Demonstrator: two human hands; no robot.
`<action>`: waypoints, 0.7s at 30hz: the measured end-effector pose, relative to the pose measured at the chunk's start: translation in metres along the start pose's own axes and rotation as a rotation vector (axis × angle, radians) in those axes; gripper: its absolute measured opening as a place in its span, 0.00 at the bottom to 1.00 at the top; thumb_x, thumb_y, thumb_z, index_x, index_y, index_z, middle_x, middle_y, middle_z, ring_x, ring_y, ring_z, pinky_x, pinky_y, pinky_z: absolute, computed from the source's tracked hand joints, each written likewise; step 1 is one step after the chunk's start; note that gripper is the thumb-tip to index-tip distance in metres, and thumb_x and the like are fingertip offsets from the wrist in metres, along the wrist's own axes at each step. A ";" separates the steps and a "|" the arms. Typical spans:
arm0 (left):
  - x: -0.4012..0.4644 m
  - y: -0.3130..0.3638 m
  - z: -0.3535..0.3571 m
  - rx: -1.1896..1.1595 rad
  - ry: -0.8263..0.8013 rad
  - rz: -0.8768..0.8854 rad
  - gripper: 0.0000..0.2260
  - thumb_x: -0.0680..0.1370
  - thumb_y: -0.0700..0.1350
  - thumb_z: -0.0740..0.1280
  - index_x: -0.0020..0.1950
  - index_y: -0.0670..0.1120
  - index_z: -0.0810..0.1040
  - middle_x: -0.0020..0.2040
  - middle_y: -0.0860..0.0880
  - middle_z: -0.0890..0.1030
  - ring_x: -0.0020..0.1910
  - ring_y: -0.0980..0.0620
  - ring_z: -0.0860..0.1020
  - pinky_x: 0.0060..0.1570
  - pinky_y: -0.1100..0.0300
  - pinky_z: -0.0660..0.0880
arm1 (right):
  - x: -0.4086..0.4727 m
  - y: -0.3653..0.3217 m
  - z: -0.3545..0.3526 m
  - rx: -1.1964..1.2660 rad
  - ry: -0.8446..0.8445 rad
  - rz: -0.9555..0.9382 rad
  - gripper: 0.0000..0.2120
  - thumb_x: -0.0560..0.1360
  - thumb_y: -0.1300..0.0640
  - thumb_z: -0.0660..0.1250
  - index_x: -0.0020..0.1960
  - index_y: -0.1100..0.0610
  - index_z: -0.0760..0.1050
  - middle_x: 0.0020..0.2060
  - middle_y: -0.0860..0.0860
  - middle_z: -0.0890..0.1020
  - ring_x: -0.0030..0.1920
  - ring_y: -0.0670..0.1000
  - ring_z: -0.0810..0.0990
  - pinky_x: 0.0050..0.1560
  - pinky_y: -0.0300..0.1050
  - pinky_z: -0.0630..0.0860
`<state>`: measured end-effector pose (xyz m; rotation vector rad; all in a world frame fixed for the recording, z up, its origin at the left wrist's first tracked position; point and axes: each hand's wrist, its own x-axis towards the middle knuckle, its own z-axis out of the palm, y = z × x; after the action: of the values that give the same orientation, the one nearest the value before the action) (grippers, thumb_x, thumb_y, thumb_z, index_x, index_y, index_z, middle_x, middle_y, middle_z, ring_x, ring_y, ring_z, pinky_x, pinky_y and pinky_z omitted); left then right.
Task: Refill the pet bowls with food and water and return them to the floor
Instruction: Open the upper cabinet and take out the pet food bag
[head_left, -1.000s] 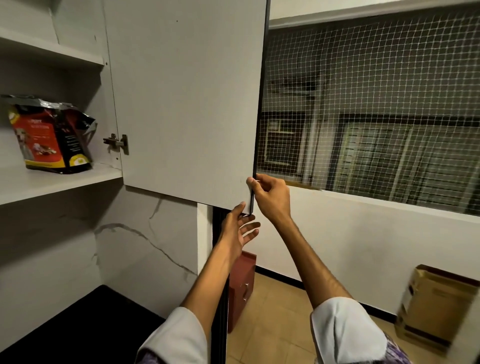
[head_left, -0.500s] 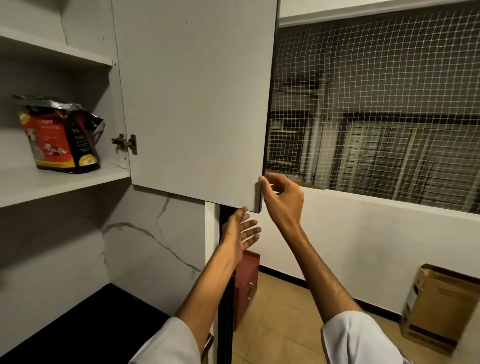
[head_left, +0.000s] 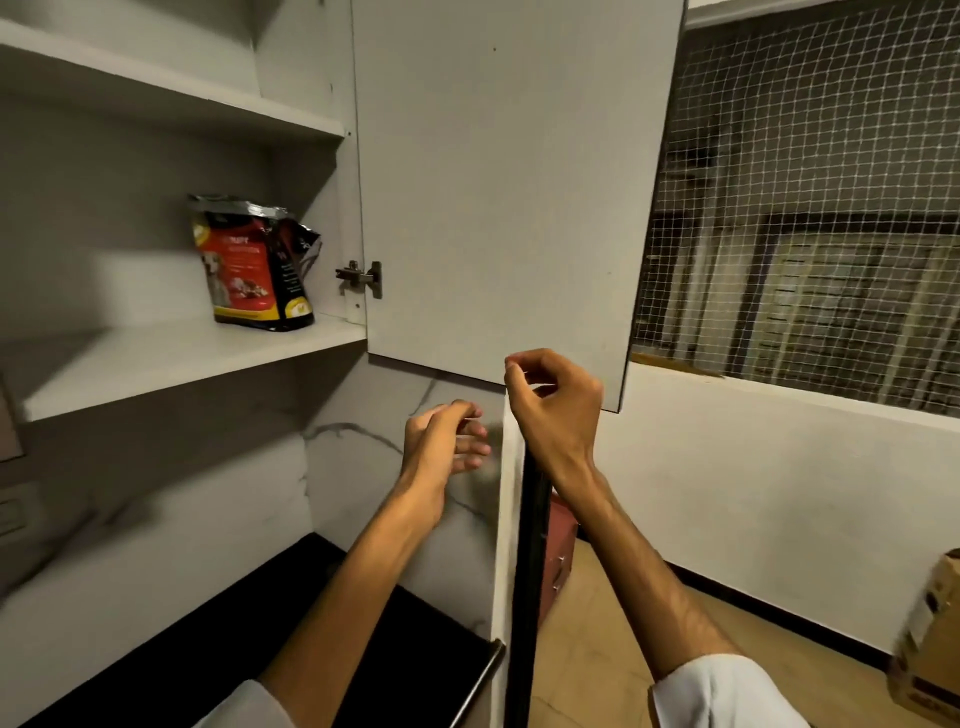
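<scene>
A red and black pet food bag (head_left: 254, 265) with its top torn open stands on the lower shelf (head_left: 171, 358) of the wall cabinet. The cabinet door (head_left: 498, 197) is swung wide open. My right hand (head_left: 553, 410) hovers in front of the door's bottom edge, fingers loosely curled, holding nothing and off the door. Just left of it and lower, my left hand (head_left: 444, 441) hangs in the air, blurred and relaxed, also holding nothing. No pet bowl is in view.
An upper shelf (head_left: 171, 104) sits above the bag. A black countertop (head_left: 291, 639) lies below, ending at a dark vertical panel edge (head_left: 530, 571). A netted window (head_left: 810, 218) fills the right. A red cabinet (head_left: 558, 551) and a cardboard box (head_left: 930, 649) stand on the tiled floor.
My right hand has let go of the door's lower corner and drawn left. The left hand's fingers have curled in. My view has turned left, bringing the bag nearer the centre.
</scene>
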<state>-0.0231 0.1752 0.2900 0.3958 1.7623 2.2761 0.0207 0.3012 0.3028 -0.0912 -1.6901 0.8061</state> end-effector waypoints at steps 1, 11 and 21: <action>0.000 0.005 -0.013 0.018 0.011 0.013 0.10 0.80 0.45 0.67 0.52 0.41 0.83 0.40 0.44 0.84 0.34 0.49 0.82 0.35 0.59 0.80 | -0.003 -0.006 0.009 0.011 0.000 0.003 0.04 0.77 0.59 0.73 0.48 0.56 0.87 0.41 0.44 0.87 0.41 0.42 0.85 0.41 0.35 0.81; -0.003 0.046 -0.117 0.121 0.097 0.106 0.06 0.79 0.41 0.68 0.49 0.39 0.82 0.37 0.45 0.82 0.31 0.50 0.79 0.33 0.60 0.77 | -0.032 -0.052 0.086 0.078 -0.084 0.013 0.04 0.76 0.57 0.73 0.46 0.55 0.87 0.39 0.44 0.87 0.40 0.42 0.84 0.40 0.32 0.80; 0.023 0.075 -0.182 0.184 0.221 0.173 0.04 0.79 0.39 0.68 0.44 0.42 0.81 0.35 0.46 0.82 0.31 0.52 0.79 0.31 0.62 0.77 | -0.020 -0.065 0.163 0.132 -0.216 0.105 0.02 0.75 0.57 0.74 0.47 0.53 0.85 0.39 0.43 0.86 0.41 0.41 0.84 0.45 0.36 0.83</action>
<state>-0.1106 0.0002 0.3214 0.3540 2.1331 2.3599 -0.0948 0.1680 0.3119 -0.0012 -1.8409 1.0347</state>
